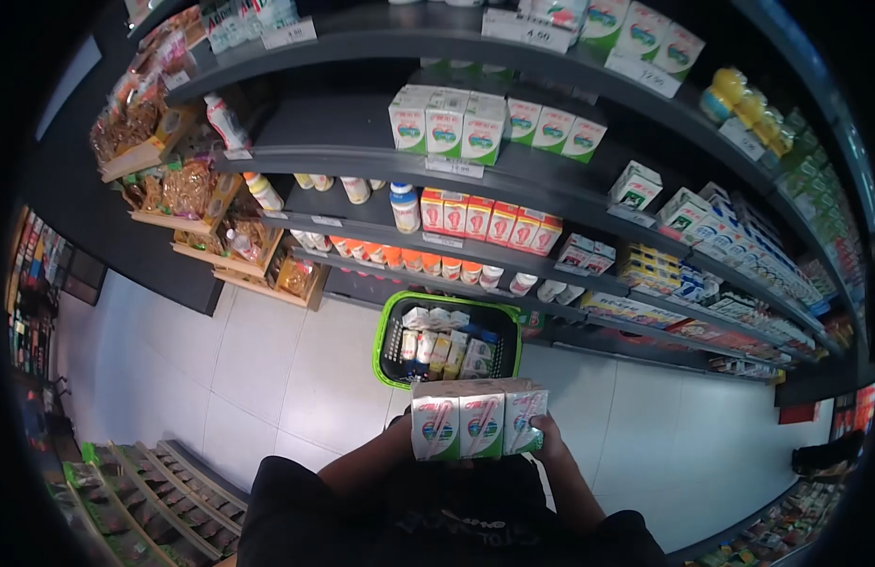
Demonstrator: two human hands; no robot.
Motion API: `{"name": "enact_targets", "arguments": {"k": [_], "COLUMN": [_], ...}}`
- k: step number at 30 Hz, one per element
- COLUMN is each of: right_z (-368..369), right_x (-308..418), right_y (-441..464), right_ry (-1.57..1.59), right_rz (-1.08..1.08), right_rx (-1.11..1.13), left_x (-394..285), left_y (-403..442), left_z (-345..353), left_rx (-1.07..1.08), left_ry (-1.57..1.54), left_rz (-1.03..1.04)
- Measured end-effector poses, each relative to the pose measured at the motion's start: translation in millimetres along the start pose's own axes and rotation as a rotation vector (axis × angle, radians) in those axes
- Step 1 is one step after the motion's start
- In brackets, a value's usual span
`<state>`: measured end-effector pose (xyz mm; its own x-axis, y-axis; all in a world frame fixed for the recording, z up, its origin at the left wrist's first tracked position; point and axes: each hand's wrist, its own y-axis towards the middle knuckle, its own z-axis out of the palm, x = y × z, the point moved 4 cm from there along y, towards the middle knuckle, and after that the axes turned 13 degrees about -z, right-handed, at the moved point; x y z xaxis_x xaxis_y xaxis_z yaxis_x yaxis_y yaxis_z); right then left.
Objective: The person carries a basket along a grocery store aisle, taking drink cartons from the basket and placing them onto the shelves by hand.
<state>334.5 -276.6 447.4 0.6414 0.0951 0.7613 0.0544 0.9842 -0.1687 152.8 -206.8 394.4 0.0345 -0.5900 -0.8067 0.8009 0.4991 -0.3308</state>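
Between my two hands is a pack of drink cartons [482,422], white and green, wrapped in clear film with straws on the front. On its right side my right hand [548,437] is closed, thumb over the front edge. My left hand [403,428] supports it at the left; its fingers are hidden behind the pack. Just beyond, on the floor, stands a green-rimmed black shopping basket [381,354]. Inside it are white cartons [430,318], several small bottles [425,345] and other small packs.
Shelves of drinks curve across the front and right. Similar green-and-white cartons [447,123] stand on an upper shelf, with red-and-yellow boxes [491,219] below. Bagged food fills a wooden rack [187,213] at left. Another shelf unit [163,501] is at lower left, over pale floor tiles [267,354].
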Motion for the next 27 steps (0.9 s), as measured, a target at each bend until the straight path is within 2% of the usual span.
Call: {"name": "enact_targets", "arguments": {"k": [3,8,10,12,13,14,15,16,18,19,20,22,23,24,26,27], "right_z": [-1.8,20.7,16.5,36.9,46.9,51.5,51.8,52.7,62.4,72.6,74.6,95.6,107.3,105.1,98.8,93.5], "right_x": [24.1,69.5,85.3,114.9,123.3,127.8,124.7,119.7,103.7,97.4,91.5,80.1,83.4,77.8,65.6,61.6], "right_y": [10.3,18.9,31.5,35.7,33.5,28.4,22.5,19.5,18.3,18.0,22.2,33.2,25.9,31.7,54.2,61.3], "right_ry": [-0.188,-0.106,-0.216,-0.565,-0.562,-0.496,-0.428,-0.424,-0.227,-0.246,-0.244,-0.039,-0.029,-0.029,0.130,0.125], "right_rz": [-0.068,-0.169,-0.274,-0.526,-0.518,-0.441,-0.365,-0.357,-0.229,-0.245,-0.250,-0.137,-0.210,-0.213,-0.255,-0.262], "right_rx": [0.148,0.145,0.096,-0.001,-0.012,-0.130,-0.246,-0.255,-0.079,0.036,0.028,0.089,-0.051,-0.057,0.094,0.095], "left_x": [-25.7,-70.0,-84.2,-98.9,-104.5,-105.0,-96.5,-100.4,-106.8,-134.7,-140.5,-152.0,-149.1,-147.6,-145.4,-152.3], "left_y": [0.5,-0.5,-7.8,-13.3,-13.5,-10.1,-2.3,6.1,9.3,-12.9,-13.4,-14.4,-13.5,-15.2,-13.7,-19.8], "left_z": [28.4,58.2,62.5,60.7,59.0,56.2,51.8,49.7,48.6,65.7,68.5,74.1,71.3,71.9,66.1,71.4], "left_rx": [0.000,-0.031,-0.043,-0.045,-0.026,0.056,0.303,0.545,0.562,0.426,0.431,0.708,0.680,0.684,0.244,0.125], "left_ry": [0.011,0.013,0.056,0.107,0.100,-0.033,-0.483,-0.930,-0.855,-0.594,-0.592,-0.777,-0.815,-0.815,-0.544,-0.431], "left_rz": [0.069,0.188,0.224,0.246,0.247,0.209,0.080,-0.050,0.010,0.112,0.104,0.096,0.066,0.060,0.106,0.109]}}
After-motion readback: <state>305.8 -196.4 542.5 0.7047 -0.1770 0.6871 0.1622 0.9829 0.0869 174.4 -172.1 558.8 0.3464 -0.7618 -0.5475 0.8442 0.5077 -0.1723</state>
